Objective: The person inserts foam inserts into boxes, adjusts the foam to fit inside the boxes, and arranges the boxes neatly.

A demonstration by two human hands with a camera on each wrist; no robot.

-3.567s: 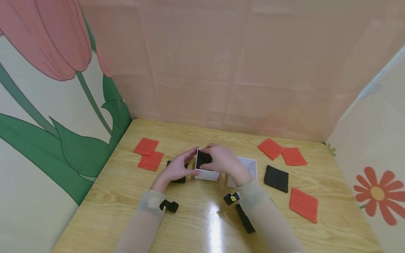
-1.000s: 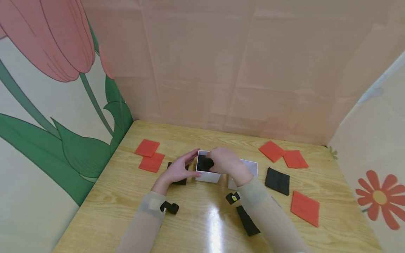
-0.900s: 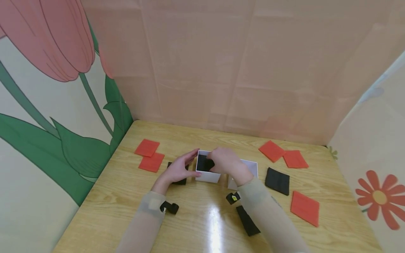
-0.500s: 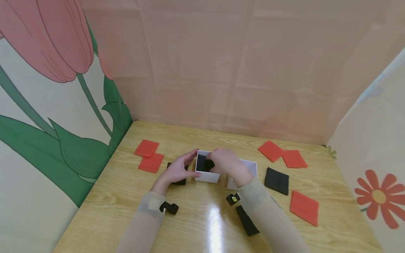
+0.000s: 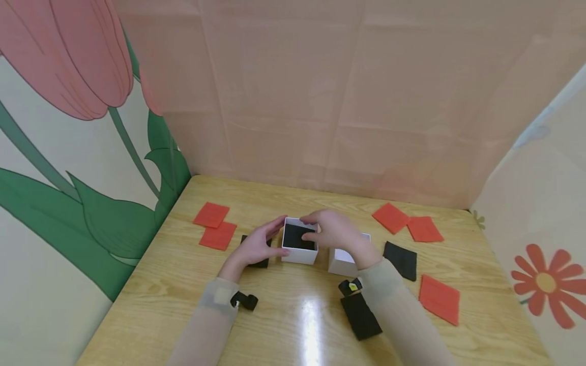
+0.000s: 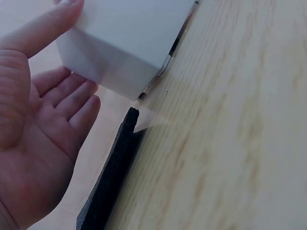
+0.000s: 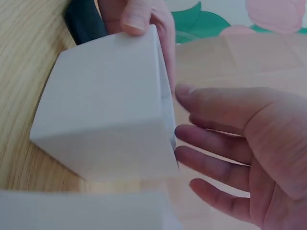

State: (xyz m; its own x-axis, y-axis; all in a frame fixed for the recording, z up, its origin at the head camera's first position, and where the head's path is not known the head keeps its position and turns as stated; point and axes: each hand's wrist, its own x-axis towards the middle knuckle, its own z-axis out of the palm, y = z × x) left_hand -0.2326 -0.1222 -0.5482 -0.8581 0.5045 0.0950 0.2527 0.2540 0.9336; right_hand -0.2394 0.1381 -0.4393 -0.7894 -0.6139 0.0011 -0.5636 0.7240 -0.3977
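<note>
A white open-topped box (image 5: 299,255) stands mid-table with a black square cloth (image 5: 296,237) lying inside. My left hand (image 5: 256,246) holds the box from its left side, thumb on the near wall and fingers toward the far one; in the left wrist view the thumb (image 6: 60,21) presses the white wall. My right hand (image 5: 338,233) is over the box's right rim, thumb and fingers spread apart. The right wrist view shows nothing between those fingers (image 7: 216,139), which are just outside the opening. Another black square (image 5: 262,263) lies partly under the left hand.
Close on the right is a second white box (image 5: 342,267), partly covered by the right wrist. Black squares lie at right (image 5: 403,260) and near the right forearm (image 5: 361,317). Several red squares (image 5: 217,235) lie on the wooden table (image 5: 274,315), at left and right (image 5: 439,300).
My right hand, earlier with its fingers down inside the box, has risen and moved right to the rim. More of the black cloth inside shows. My left hand stays in place.
</note>
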